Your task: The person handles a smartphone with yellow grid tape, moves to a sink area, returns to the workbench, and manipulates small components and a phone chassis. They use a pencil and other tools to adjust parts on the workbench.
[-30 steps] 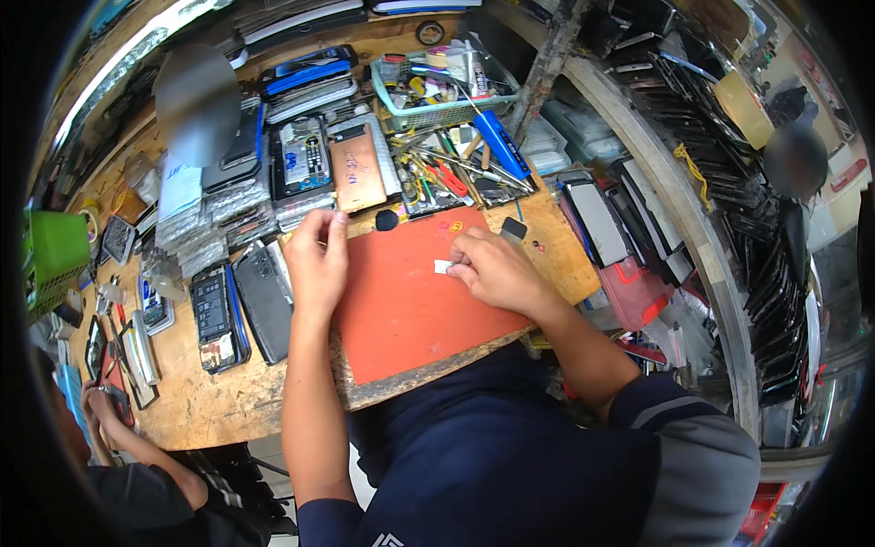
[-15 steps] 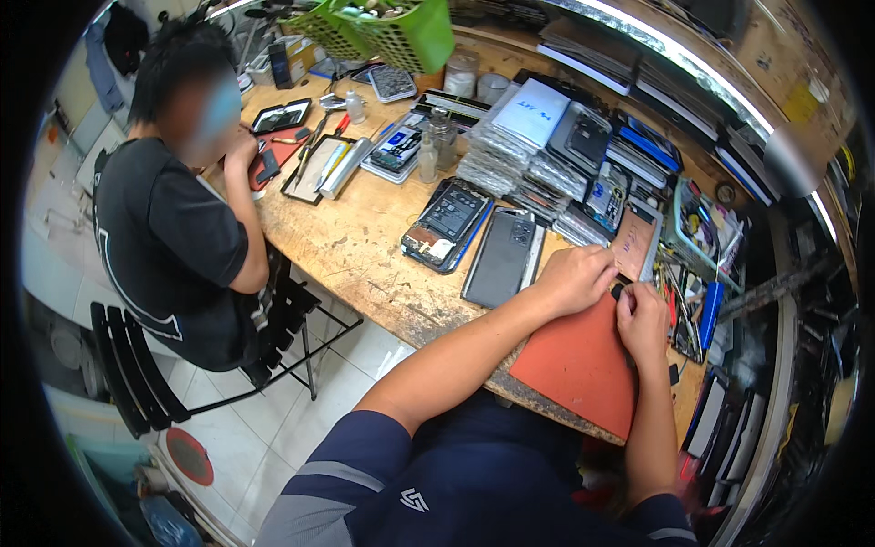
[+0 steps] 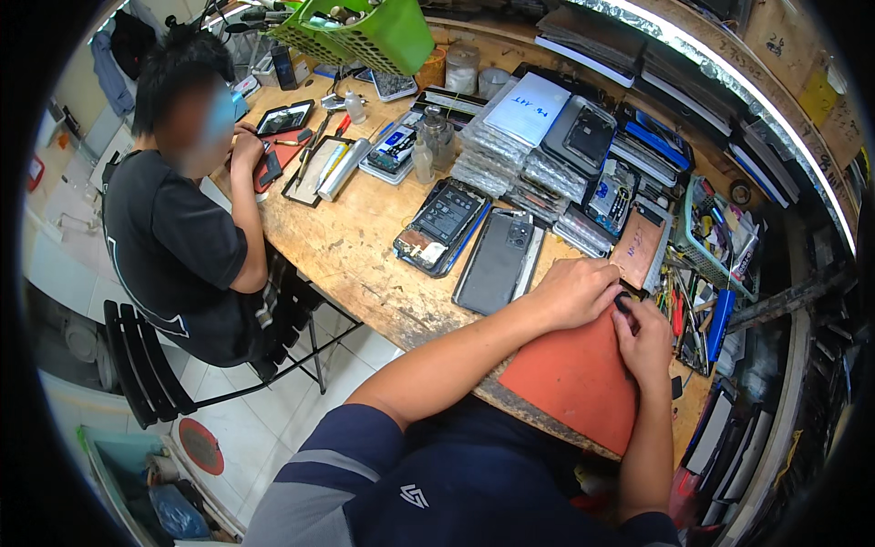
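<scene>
At the far edge of an orange-red mat [image 3: 574,378], both hands work close together. My right hand [image 3: 645,339] is closed, pinching a small black part [image 3: 623,301] whose kind I cannot make out. Right beside it, my left hand [image 3: 576,294] has its fingers bent and pressed together near that part; its fingertips are partly hidden. Just left of my left wrist lies a dark phone [image 3: 497,260], and further left an opened phone [image 3: 442,223] shows its battery. A brownish panel [image 3: 638,244] lies beyond my hands.
Bubble-wrapped packages [image 3: 488,150] are stacked at the back. Tools and a light-green basket [image 3: 700,246] crowd the right side. A green basket [image 3: 392,41] hangs over the far edge. On the left, another person [image 3: 182,237] works at the same wooden table [image 3: 342,264].
The view has shifted slightly. My hands stay together over the mat's far edge, with the black part a little more visible. The other person's head and hand have moved slightly.
</scene>
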### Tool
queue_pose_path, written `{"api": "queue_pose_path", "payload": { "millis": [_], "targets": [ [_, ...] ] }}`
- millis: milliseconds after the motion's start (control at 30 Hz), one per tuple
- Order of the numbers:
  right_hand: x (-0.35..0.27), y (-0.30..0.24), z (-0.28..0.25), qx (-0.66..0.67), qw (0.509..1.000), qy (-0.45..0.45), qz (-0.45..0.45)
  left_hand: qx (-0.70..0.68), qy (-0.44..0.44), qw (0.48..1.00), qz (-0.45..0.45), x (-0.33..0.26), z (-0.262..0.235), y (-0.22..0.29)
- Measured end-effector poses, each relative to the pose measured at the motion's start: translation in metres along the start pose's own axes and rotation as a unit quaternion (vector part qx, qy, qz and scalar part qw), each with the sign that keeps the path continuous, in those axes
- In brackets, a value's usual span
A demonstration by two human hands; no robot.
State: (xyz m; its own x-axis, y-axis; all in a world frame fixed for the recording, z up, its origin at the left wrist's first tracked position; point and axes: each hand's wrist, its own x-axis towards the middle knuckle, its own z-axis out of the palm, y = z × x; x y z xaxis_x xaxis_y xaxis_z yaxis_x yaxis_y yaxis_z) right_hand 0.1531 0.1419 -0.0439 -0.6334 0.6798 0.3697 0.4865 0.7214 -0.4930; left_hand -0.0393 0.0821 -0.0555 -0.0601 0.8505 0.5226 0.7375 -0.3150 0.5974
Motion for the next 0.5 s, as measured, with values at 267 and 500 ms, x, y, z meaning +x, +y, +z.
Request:
{"api": "queue_pose_path", "payload": {
  "millis": [267,500],
  "targets": [
    [0.0,0.005,0.008,-0.044,0.998,0.03,-0.044,-0.009,-0.006,1.0,0.007,-0.001,0.002,0.003],
    [-0.001,0.003,0.01,0.05,0.996,0.068,0.011,-0.013,-0.006,1.0,0.005,-0.002,-0.001,0.003]
  ]
}}
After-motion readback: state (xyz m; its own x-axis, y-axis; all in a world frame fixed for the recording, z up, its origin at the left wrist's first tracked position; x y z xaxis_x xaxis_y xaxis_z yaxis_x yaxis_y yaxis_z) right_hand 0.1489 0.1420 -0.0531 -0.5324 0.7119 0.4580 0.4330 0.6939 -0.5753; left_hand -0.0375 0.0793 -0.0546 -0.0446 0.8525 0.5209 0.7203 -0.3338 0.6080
